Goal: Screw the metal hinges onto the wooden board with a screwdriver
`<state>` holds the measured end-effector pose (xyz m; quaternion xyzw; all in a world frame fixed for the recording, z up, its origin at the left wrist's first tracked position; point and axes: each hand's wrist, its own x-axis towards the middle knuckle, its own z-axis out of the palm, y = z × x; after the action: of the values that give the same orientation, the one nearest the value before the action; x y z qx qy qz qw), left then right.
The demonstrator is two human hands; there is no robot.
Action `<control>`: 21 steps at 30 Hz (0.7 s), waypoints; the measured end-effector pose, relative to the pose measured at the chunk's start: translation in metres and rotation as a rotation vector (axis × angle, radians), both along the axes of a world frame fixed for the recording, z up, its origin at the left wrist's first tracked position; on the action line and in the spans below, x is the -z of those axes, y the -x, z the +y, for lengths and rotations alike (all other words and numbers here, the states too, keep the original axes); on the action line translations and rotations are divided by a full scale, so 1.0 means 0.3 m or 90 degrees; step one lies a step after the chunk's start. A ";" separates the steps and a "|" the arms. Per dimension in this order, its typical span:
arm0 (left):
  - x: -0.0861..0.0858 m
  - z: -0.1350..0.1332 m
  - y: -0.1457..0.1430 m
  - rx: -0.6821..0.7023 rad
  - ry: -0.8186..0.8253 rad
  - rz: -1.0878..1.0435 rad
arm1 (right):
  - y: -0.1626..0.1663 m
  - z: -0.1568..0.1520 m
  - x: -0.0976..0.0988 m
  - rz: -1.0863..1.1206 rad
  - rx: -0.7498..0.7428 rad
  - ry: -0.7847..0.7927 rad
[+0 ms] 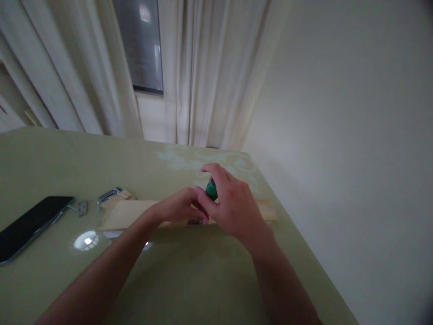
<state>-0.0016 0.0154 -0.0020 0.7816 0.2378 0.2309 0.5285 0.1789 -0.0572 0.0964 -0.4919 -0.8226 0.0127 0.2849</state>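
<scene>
Hands meet over the near edge of a pale, flat wooden plank (130,213) that lies on a table covered in an olive-green cloth (203,280). The right hand (233,208) is closed around a small tool with a dark green plastic handle (211,189), thumb and forefinger wrapping its top, and the shaft below is hidden by the fingers. The left hand (181,208) sits just beside it with fingers curled narrowly together at the plank's edge; whether it pinches anything I cannot tell. A small grey metal fitting (195,221) shows at that edge, right under both hands. Judging by the pose, the step in hand is driving or seating something at this fitting, with the tool held roughly upright on it. The next move calls for keeping the tool steady and the plank from sliding, the left fingers clear of the tip. Off to the left lie a black smartphone (30,225), a small metal hinge (82,207) and a shiny metal bracket (108,195) touching the plank's far corner; pale curtains (203,67) hang behind.
</scene>
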 end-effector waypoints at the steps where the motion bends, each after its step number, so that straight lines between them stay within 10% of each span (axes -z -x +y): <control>1: -0.005 -0.002 0.001 0.007 -0.010 0.007 | -0.001 0.000 0.000 0.001 -0.005 -0.001; 21: -0.020 -0.005 0.001 -0.038 0.017 -0.046 | -0.005 -0.002 0.003 0.002 0.017 -0.020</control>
<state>-0.0018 0.0138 0.0038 0.7580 0.2447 0.2713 0.5403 0.1803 -0.0577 0.0955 -0.4982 -0.8157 -0.0032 0.2938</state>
